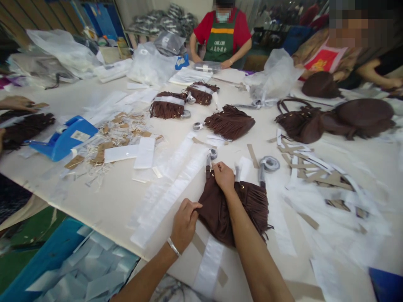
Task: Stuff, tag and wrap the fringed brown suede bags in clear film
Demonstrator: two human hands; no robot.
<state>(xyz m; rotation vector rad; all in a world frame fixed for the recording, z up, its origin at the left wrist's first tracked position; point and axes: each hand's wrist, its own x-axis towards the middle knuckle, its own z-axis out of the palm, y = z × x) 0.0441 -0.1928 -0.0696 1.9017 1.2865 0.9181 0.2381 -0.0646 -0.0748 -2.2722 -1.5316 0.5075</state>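
A dark brown fringed handbag point(220, 214) lies before me on the table, fringe to the right. My left hand point(185, 220) pinches the bag's left edge between thumb and fingers. Higher up, my right hand point(224, 176) is closed on the bag's top edge, close to the strap ring. The strap ends are wrapped in clear plastic, with one coiled bundle point(270, 163) at the bag's upper right and another point(213, 154) at its upper left. Beneath and beside the bag lie white plastic strips point(209, 262).
Several finished-looking fringed bags point(229, 121) lie farther back. Left are a blue tape dispenser point(64, 136) and a pile of tags point(122, 130). Paper strips point(315, 163) are scattered right. A bin of paper scraps point(91, 264) stands below the table edge. Co-workers point(225, 37) stand across the table.
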